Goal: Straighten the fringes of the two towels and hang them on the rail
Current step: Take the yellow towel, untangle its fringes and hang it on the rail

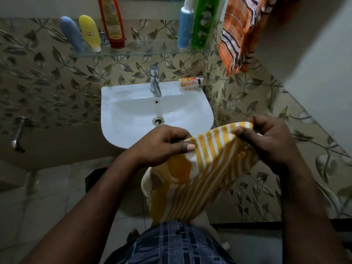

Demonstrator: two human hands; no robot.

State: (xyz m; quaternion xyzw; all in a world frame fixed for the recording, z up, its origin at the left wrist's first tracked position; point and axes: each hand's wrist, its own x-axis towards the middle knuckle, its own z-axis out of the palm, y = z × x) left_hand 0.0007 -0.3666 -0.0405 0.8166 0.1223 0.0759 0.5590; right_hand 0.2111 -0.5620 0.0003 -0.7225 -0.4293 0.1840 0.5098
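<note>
Both hands, left (162,143) and right (266,138), pinched the yellow towel's (205,168) top edge just below the sink (133,111). The orange towel (240,33) hung up right of it.

Green bottle (204,21) on glass shelf (144,52): "Vatika". Other labels unreadable.

A glass shelf (144,52) is fixed to the tiled wall. A grey-blue tube (71,33), a yellow tube (89,32), a red bottle (112,21), a light-blue bottle (185,25) and a green bottle (204,21) are stood on it. An orange packet (190,83) is laid on the white sink's (122,115) back right corner.
</note>
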